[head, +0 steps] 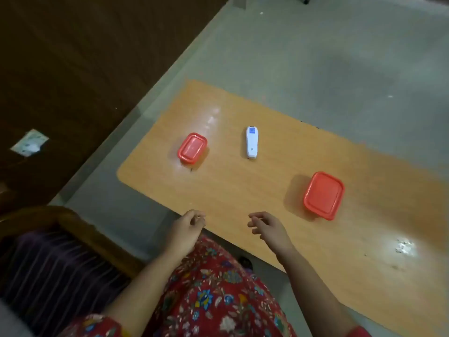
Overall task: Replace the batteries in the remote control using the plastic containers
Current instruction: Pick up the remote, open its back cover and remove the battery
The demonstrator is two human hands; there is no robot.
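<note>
Head view: left hand [192, 221] and right hand [266, 227] hover loosely curled, empty, at the near edge of the table [243, 190]. Beyond, the remote [251, 143] lies between a small container [192, 149] left and a large container [324, 195] right; lids hide contents, so old and fresh batteries may get mixed.

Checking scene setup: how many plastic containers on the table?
2. The smaller red-lidded container sits left of the white remote control; the larger red-lidded container sits right of it, nearer the camera. No others show.

Red garment [213, 295], multicoloured floral print; short matching sleeves [92, 324]; forearms bare.
</note>
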